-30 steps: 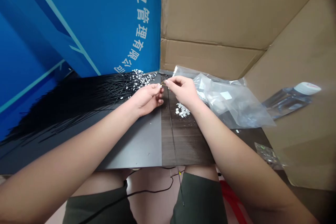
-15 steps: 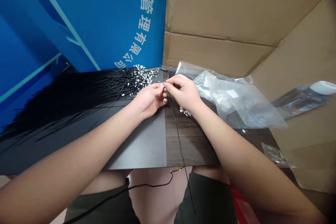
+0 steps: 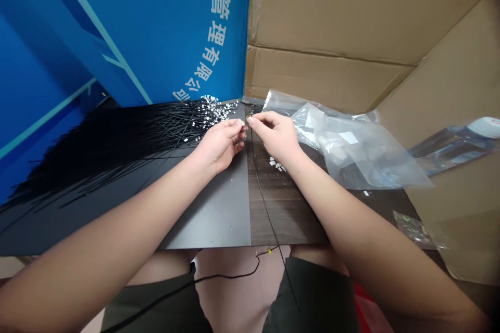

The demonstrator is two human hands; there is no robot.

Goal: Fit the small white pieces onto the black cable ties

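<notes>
My left hand [image 3: 222, 144] is closed in a pinch, with a tiny white connector piece [image 3: 242, 123] at its thumb and fingertip. Just to its right, the thumb and forefinger of my right hand [image 3: 276, 135] pinch the upper end of a thin black wire [image 3: 264, 203]. From there the wire hangs over the table edge towards my lap. A small gap separates the two hands' fingertips. Something small and yellowish shows at the right fingertips; its exact form is too small to tell. Below my right hand lie several loose white connector pieces [image 3: 276, 164].
A large bundle of black wires [image 3: 97, 140] with white ends [image 3: 214, 109] spreads over the left of the table [image 3: 211, 218]. Clear plastic bags [image 3: 359, 151] and a water bottle [image 3: 453, 145] are at right. Cardboard [image 3: 328, 5] and a blue panel [image 3: 156, 21] stand behind.
My fingertips, which met half a second ago, have drawn slightly apart. The wire stays at my right hand and the white piece at my left. The whole view has shifted a little.
</notes>
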